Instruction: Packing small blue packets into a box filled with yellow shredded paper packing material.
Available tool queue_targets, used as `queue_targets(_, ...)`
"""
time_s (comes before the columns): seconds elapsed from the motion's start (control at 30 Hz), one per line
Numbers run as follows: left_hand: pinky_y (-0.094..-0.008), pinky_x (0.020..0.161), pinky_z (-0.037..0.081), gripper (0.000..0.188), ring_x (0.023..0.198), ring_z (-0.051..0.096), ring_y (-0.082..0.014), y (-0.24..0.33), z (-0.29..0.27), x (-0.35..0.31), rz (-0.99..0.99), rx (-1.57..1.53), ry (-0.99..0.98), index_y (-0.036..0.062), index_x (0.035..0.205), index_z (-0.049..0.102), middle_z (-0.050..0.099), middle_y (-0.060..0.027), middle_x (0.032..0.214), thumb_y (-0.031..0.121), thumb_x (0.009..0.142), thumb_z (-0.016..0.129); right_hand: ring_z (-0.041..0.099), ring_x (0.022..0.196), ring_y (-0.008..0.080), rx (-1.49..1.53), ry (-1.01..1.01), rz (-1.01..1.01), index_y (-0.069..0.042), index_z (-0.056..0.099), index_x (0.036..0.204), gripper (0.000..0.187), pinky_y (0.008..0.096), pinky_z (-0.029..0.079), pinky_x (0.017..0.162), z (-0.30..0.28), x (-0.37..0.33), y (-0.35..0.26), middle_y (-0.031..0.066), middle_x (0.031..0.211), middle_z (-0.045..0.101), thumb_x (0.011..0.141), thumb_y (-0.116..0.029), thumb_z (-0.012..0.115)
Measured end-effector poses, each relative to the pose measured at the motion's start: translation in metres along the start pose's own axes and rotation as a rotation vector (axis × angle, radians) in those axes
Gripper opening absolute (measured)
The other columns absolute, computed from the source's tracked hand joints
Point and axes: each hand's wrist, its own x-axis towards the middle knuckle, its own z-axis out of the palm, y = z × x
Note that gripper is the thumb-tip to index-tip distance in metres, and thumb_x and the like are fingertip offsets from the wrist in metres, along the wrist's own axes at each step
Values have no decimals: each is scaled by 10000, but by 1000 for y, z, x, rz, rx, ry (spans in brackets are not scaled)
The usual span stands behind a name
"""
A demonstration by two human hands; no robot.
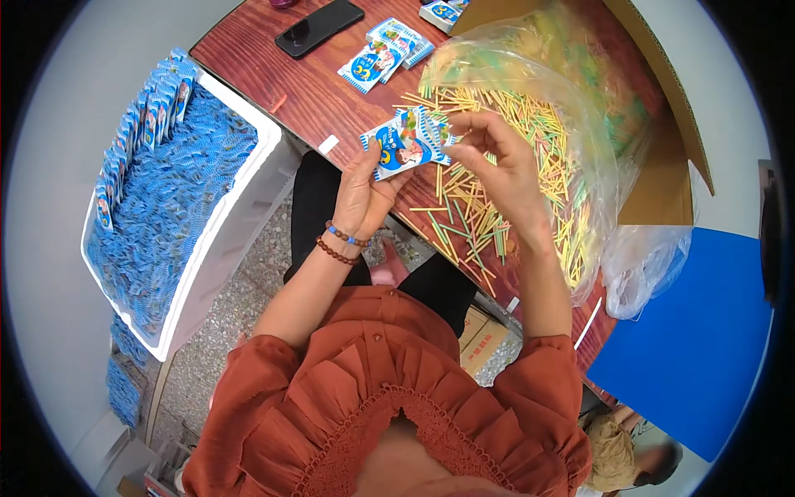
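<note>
My left hand [365,192] is closed on small blue-and-white packets [402,147], its thumb lying on the front one. A second packet [437,137] sticks out behind, overlapping the first. My right hand [502,162] is at the right edge of these packets, thumb and forefinger curved and apart; whether the fingertips touch the packet is hard to tell. Below and beside the right hand, thin yellow, green and pink sticks [476,222] lie loose on the dark red wooden table [248,51], spilling from a large clear plastic bag [592,195].
More packets [373,65] lie near a black phone [320,27]. A white foam box [269,137] full of blue packets stands at left. At right are an open cardboard box [672,190], a crumpled clear bag [650,261] and a blue panel [687,340]. Part of another person [617,451] shows lower right.
</note>
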Motion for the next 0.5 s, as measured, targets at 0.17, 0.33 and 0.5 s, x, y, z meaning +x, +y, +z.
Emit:
queue_targets(0.17, -401, 911, 535, 301, 1065, 621, -219, -4, 5, 0, -18, 14, -70, 26, 1213, 524, 626, -93, 1162, 218, 983, 511, 554, 814, 130, -115, 89, -199, -1, 659, 895, 66, 249, 432, 712, 12, -1, 5, 35, 905, 612, 836, -26, 644)
queue_targets(0.33, -421, 919, 530, 290, 1055, 625, -219, -1, 8, 2, 7, 62, -114, 31, 1219, 523, 626, -91, 1159, 195, 979, 518, 577, 862, 140, -150, 60, -279, -14, 639, 1012, 189, 257, 441, 747, 11, 8, 7, 46, 987, 612, 830, -59, 663)
queue_targets(0.5, -401, 932, 519, 290, 1033, 626, -191, -2, 4, 9, 64, 131, -126, 19, 1220, 526, 628, -97, 1147, 163, 968, 539, 605, 917, 95, 185, -14, 86, -5, 626, 1094, 264, 231, 482, 735, 26, 9, 7, 41, 1026, 650, 890, -171, 649)
